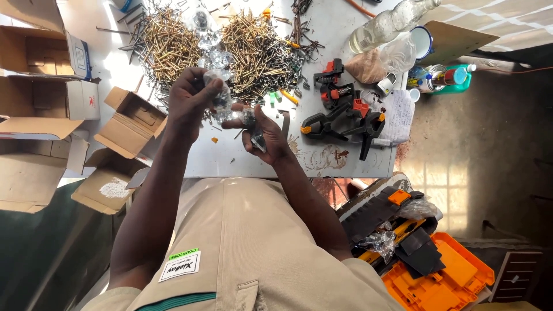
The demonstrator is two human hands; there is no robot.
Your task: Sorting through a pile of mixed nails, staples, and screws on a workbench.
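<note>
Clear plastic bag [220, 99] pinched in left hand [193, 98] fingers, held just above white table [230, 158]. Right hand [262, 135] fingers closed round small dark metal piece [256, 137] — just right of bag, almost touching, its long axis slanting toward table's near edge. Right hand nearer that edge. Brass screw heaps [253, 52] lie beyond both hands; black clamps [340, 115] crowd right side — open room only toward near edge; open cardboard boxes [124, 124] left of table.

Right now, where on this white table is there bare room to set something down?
Bare top lies along the near edge of the white table, below the hands, and a strip on the left beside the open cardboard box. The far side is crowded with brass screw piles; black-and-orange clamps fill the right.
</note>
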